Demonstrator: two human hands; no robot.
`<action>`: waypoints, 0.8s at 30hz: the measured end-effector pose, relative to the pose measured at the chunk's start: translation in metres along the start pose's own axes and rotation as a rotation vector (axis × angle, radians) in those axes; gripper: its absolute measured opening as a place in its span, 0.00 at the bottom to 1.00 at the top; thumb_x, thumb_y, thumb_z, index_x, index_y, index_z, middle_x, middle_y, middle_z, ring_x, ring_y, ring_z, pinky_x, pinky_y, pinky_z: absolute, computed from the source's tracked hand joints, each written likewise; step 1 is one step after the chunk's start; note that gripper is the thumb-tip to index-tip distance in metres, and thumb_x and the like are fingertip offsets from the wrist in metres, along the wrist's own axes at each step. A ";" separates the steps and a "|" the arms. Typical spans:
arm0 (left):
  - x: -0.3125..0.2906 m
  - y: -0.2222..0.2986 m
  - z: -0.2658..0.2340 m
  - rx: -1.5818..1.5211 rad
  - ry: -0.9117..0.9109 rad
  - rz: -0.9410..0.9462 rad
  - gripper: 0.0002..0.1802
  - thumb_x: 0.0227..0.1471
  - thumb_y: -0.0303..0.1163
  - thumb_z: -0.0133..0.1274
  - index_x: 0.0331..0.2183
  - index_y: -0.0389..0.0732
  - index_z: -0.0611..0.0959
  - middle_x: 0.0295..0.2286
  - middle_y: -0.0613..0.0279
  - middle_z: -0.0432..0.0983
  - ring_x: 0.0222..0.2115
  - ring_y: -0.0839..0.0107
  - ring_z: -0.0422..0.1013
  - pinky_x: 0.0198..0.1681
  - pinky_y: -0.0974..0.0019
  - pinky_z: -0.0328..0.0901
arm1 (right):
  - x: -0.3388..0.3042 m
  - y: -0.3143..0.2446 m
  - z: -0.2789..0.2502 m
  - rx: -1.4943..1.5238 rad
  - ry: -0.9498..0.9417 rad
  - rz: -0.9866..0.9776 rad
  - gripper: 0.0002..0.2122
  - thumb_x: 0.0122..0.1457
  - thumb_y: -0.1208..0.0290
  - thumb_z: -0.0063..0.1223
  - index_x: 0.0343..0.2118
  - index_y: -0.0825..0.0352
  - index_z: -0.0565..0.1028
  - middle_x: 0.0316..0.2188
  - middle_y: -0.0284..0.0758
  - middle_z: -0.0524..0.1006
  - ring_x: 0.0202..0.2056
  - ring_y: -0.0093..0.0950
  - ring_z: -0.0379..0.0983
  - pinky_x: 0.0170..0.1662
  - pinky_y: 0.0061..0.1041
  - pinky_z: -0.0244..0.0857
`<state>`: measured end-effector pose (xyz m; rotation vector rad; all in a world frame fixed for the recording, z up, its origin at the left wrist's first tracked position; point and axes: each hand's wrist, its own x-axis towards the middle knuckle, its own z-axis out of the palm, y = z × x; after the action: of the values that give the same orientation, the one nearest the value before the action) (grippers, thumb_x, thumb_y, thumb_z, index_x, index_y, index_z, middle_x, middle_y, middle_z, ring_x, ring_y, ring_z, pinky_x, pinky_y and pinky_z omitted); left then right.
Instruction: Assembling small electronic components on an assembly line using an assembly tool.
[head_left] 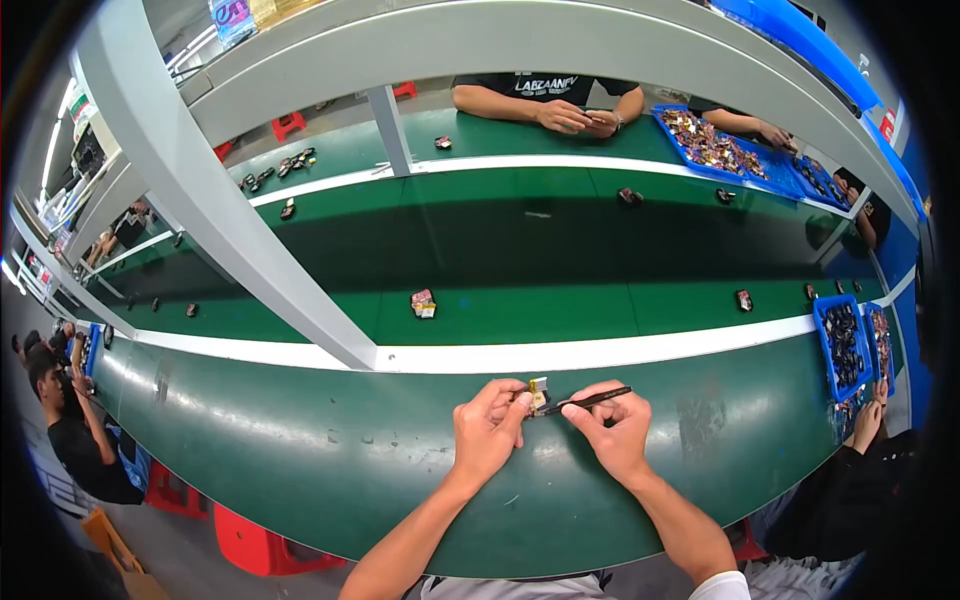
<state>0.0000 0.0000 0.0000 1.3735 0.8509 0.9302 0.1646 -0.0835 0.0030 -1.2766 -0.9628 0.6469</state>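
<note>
Above the green bench top, my left hand (485, 432) pinches a small electronic part (540, 393) with yellow and silver faces. Black tweezers (604, 396) lie in the closed fingers of my right hand (617, 432), slanting up to the right. Their tips meet the lower edge of the part, beside my left thumb. Whether they grip anything there is too small to tell.
A white rail (590, 348) divides my bench (330, 440) from a green conveyor belt (530, 310) carrying scattered small parts. Blue trays (846, 385) of parts stand at the right. A grey post (215, 190) rises at left. Other people work across the belt and on both sides.
</note>
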 end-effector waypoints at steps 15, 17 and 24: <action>-0.007 0.009 0.014 0.001 -0.018 0.005 0.10 0.59 0.21 0.55 0.43 0.27 0.79 0.27 0.56 0.82 0.16 0.77 0.73 0.15 0.74 0.64 | 0.000 -0.011 -0.011 -0.024 -0.027 0.093 0.07 0.54 0.83 0.67 0.34 0.73 0.79 0.22 0.26 0.77 0.20 0.08 0.65 0.21 0.12 0.55; -0.007 0.010 0.017 -0.010 -0.042 0.032 0.10 0.60 0.21 0.55 0.43 0.28 0.79 0.27 0.56 0.82 0.17 0.76 0.74 0.16 0.74 0.65 | 0.002 -0.017 -0.012 0.208 -0.004 0.235 0.06 0.55 0.83 0.64 0.35 0.71 0.78 0.21 0.28 0.78 0.17 0.08 0.63 0.18 0.12 0.48; -0.012 0.008 0.021 0.067 -0.027 0.113 0.10 0.60 0.21 0.54 0.44 0.28 0.79 0.27 0.56 0.82 0.18 0.76 0.74 0.17 0.74 0.66 | 0.005 -0.028 -0.018 0.201 -0.024 0.391 0.06 0.56 0.86 0.62 0.36 0.76 0.78 0.30 0.38 0.82 0.33 0.19 0.79 0.35 0.15 0.72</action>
<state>0.0137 -0.0201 0.0084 1.5009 0.7967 0.9755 0.1799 -0.0944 0.0307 -1.2877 -0.6503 1.0370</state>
